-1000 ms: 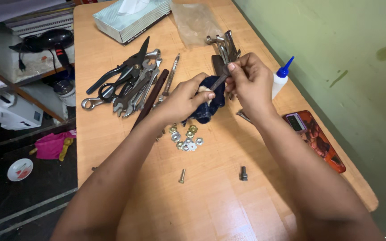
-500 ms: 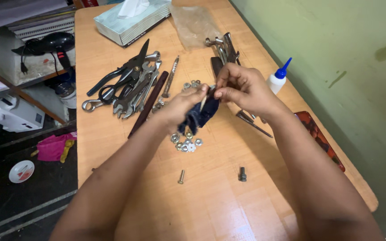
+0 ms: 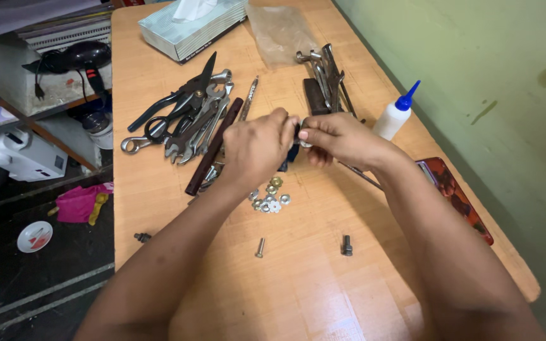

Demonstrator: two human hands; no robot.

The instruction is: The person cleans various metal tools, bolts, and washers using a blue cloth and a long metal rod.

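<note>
Leftmost, off the worktop point(image 3: 159, 189) at nine o'clock, a pink cloth point(image 3: 80, 202) and a small white dish point(image 3: 34, 236) lie on the dark floor, with a black hair dryer point(image 3: 77, 58) on a shelf at ten o'clock. On the wooden surface, a heap of pliers, snips and spanners point(image 3: 181, 117) sits within easy reach at eleven o'clock, likely laid out so that each tool can be picked at a glance, and a tissue box point(image 3: 191, 22) stands at twelve. A loose bolt point(image 3: 260, 247) lies at six o'clock, and a cluster of nuts and washers point(image 3: 270, 202) rests just below the hands.

The left hand point(image 3: 254, 148) is closed, its fingers curled over a dark blue item point(image 3: 291, 151) that is mostly hidden. The right hand point(image 3: 339, 139) meets it, fingertips pinched on a small pale piece point(image 3: 303, 136) between the two; what it is cannot be told. Both hands are held together above the middle of the worktop, probably so that the small part stays over the wood if it slips.

Half a second ago the blue item hung open below the hands and was plain to see; now the hands have closed up and cover most of it.

Further right, a short dark bolt point(image 3: 347, 245) lies at five o'clock, a bundle of metal tools point(image 3: 323, 69) at one o'clock, then a white glue bottle with blue tip point(image 3: 394, 115), and a reddish flat case point(image 3: 453, 196) near the worktop's edge at three.
</note>
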